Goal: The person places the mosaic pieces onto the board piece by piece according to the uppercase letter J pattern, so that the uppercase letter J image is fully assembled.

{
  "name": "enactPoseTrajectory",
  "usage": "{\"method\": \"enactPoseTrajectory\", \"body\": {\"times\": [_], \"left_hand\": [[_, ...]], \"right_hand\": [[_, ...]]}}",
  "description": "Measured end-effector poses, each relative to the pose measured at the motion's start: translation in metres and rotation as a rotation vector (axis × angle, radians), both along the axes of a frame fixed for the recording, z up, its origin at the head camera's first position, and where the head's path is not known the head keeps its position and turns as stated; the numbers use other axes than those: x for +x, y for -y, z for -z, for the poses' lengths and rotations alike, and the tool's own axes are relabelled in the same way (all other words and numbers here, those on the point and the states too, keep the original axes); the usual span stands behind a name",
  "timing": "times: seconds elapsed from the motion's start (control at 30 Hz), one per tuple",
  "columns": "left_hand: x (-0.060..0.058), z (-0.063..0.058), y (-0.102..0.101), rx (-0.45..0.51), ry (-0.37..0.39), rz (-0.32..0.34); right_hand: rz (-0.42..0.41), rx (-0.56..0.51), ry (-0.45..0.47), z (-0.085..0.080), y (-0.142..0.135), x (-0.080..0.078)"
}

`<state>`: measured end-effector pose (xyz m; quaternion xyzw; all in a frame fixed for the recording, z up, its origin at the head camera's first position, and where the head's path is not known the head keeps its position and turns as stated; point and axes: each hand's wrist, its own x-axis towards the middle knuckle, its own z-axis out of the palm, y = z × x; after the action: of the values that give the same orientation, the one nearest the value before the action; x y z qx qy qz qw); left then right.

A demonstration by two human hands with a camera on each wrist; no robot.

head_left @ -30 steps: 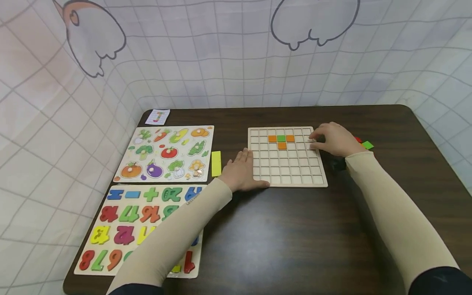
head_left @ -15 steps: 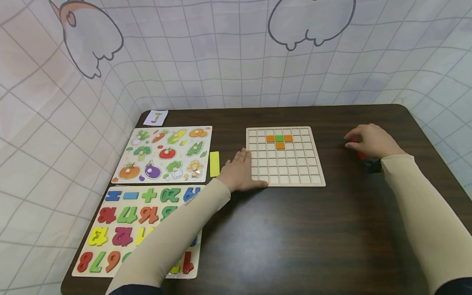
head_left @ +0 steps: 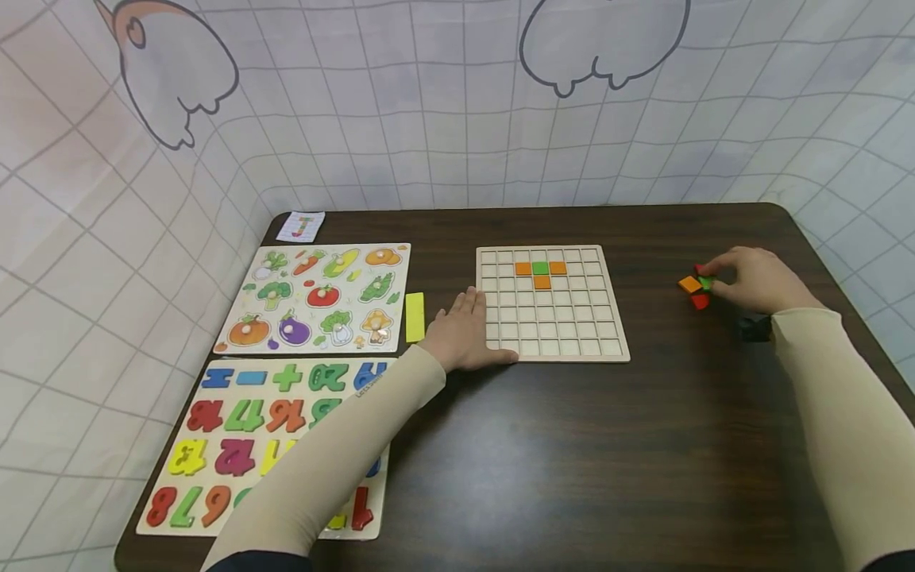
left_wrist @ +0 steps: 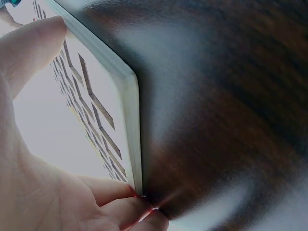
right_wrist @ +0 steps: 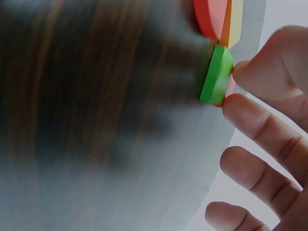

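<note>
A pale grid board (head_left: 554, 330) lies mid-table with orange tiles (head_left: 542, 282) and one green tile (head_left: 540, 268) set in its upper cells. My left hand (head_left: 463, 334) rests along the board's left side, fingers extended, thumb at its front edge. On the right, my right hand (head_left: 761, 280) is at a small pile of loose tiles: a green tile (right_wrist: 217, 76), an orange tile (head_left: 689, 284) and red tiles (head_left: 700, 302). Thumb and index fingertips (right_wrist: 243, 107) are right at the green tile, with a bit of red tile showing between them. The other fingers are spread apart.
Left of the board lie a yellow strip (head_left: 415, 318), a vegetable puzzle board (head_left: 357, 278) and a number puzzle board (head_left: 264, 485), partly under my left forearm. A small card (head_left: 300, 227) with a coloured J sits at the back left corner. Grid-patterned fabric hangs behind the table.
My right hand has moved right, from the board's upper right edge to the loose tiles, uncovering an orange and a red one. The left hand stays at the board.
</note>
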<state>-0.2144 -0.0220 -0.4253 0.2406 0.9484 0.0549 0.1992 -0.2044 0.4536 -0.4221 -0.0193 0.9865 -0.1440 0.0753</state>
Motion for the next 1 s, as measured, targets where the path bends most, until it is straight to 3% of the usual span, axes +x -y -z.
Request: {"method": "enactPoseTrajectory", "body": {"times": [0.2, 0.57, 1.0], "left_hand": [[0.0007, -0.0014, 0.0002, 0.006, 0.003, -0.006], [0.0008, 0.0007, 0.0003, 0.005, 0.01, -0.009], [-0.0003, 0.0002, -0.0009, 0.004, 0.002, -0.013]], "right_hand": [[-0.006, -0.001, 0.036, -0.0011, -0.0052, 0.0026], [-0.044, 0.007, -0.014, 0.0016, 0.003, -0.0001], [-0.056, 0.018, 0.068, 0.0013, 0.0014, 0.0052]]}}
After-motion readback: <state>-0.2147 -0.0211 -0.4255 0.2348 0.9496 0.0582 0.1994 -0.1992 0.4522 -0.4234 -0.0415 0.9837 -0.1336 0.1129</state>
